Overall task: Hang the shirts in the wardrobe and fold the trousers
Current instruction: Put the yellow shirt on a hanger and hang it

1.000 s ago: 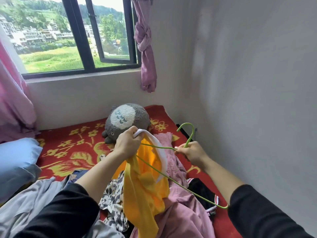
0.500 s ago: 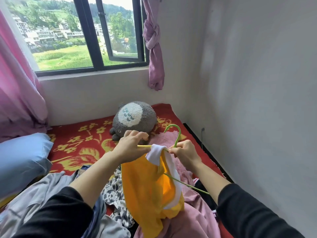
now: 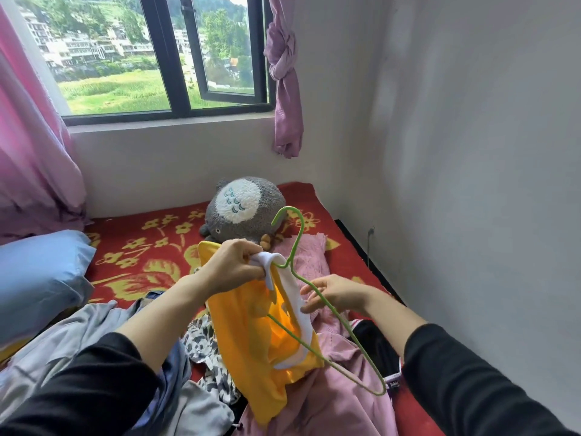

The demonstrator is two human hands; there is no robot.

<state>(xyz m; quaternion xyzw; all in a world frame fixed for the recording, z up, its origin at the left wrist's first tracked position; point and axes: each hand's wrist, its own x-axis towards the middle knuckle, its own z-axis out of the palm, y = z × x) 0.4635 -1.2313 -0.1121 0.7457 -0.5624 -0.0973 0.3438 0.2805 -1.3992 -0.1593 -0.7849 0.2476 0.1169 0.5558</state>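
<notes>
A yellow shirt [image 3: 251,338] with a white collar hangs in front of me over the bed. My left hand [image 3: 234,262] grips the white collar at the neck of a thin green wire hanger [image 3: 342,322]. One arm of the hanger sits inside the shirt; the other sticks out to the lower right, and its hook points up. My right hand [image 3: 334,294] has its fingers loosely around the hanger's exposed arm and the collar edge. More clothes lie below: a pink garment [image 3: 339,401], a grey one [image 3: 78,347], a black-and-white patterned one [image 3: 204,341] and a black one [image 3: 377,344].
The bed has a red cover with yellow flowers [image 3: 151,250]. A grey plush toy [image 3: 242,209] lies at its head, a blue pillow [image 3: 37,278] at the left. A white wall [image 3: 471,184] is close on the right, a window with pink curtains [image 3: 31,136] beyond.
My left hand has pulled the collar up over the hanger's neck. My right hand has let go of the neck and slid down to the hanger's right arm. The hook now stands higher.
</notes>
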